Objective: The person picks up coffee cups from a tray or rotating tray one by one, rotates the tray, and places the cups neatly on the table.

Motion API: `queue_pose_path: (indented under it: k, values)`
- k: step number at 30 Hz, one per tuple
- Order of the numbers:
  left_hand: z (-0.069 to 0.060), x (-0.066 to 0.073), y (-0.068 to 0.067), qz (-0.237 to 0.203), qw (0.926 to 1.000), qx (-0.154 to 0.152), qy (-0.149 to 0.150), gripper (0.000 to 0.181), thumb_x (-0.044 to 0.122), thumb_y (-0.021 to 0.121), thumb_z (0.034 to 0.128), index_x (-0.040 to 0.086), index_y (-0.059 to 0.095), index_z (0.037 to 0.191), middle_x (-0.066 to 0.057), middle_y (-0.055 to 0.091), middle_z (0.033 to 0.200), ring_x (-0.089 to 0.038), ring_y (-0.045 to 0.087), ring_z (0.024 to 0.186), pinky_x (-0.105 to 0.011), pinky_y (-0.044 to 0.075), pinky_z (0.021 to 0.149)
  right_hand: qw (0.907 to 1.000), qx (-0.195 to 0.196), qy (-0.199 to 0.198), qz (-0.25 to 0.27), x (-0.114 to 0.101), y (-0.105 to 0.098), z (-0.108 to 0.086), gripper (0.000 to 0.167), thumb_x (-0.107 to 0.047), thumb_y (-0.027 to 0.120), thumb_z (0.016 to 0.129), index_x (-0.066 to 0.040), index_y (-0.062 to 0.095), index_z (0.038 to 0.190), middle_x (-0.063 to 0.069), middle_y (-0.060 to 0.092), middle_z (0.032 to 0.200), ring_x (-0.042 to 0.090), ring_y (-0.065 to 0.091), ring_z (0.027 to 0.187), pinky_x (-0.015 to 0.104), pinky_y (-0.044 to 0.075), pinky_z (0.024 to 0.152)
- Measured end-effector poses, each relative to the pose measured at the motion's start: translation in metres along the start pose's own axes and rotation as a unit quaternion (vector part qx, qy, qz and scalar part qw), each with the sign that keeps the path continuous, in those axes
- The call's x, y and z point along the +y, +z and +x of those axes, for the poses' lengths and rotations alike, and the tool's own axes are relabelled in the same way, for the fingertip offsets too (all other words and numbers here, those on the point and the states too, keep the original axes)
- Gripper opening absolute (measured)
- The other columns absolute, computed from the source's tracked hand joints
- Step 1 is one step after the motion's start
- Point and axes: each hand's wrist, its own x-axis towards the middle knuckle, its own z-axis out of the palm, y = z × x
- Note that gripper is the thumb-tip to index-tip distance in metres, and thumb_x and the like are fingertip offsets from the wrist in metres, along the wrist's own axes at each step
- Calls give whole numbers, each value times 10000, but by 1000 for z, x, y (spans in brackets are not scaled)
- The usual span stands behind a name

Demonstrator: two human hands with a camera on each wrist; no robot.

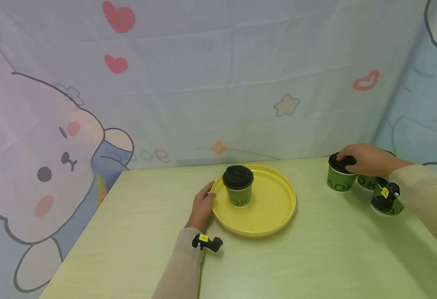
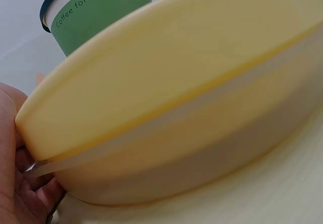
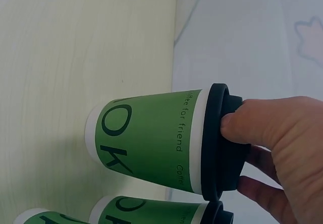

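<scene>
My left hand (image 1: 201, 208) grips the left rim of a round yellow tray (image 1: 272, 207). In the left wrist view its fingers (image 2: 48, 196) curl beneath the tray's edge. Upright on the tray's left part stands a green paper coffee cup (image 1: 239, 195) with a black lid. Over at the right, my right hand (image 1: 369, 160) pinches the black lid (image 3: 217, 138) of another green coffee cup (image 3: 149, 138), thumb on one side and fingers on the other. Whether this cup touches the table is hard to tell.
Two more lidded green cups stand close beside the held one: one cup (image 1: 366, 182) just behind the hand, the other cup (image 1: 394, 208) nearer, partly covered by the right wrist camera. A pale cloth with cartoon prints (image 1: 188, 104) hangs along the table's (image 1: 128, 232) back edge.
</scene>
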Motion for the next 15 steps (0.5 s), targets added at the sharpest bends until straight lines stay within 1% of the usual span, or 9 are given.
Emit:
queue_pose_path:
  k: [5,12,15]
  values:
    - [-2,1,0,-40,10000,-54,-57,496,145,498,996,133,523,1491,-71,490,1529,-254,461,1384,-438,374,1146,10000,-14,20,47,3,0,-5,342,-9,687,899,23,661,1238,245,621,1276,492,560,1180,580,512,895]
    - [-3,1,0,-68,10000,-59,-25,490,140,500,994,136,533,1483,-69,508,1512,-253,526,1315,-430,415,1110,9999,-9,-5,115,6,0,-9,347,-4,693,901,13,658,1246,261,602,1309,498,549,1197,581,507,907]
    - [-3,2,0,-65,9999,-62,-49,494,143,502,991,140,533,1484,-63,504,1517,-245,514,1331,-426,411,1116,9999,-9,-6,107,7,0,-10,343,-6,696,899,6,664,1240,261,600,1314,498,549,1198,582,506,907]
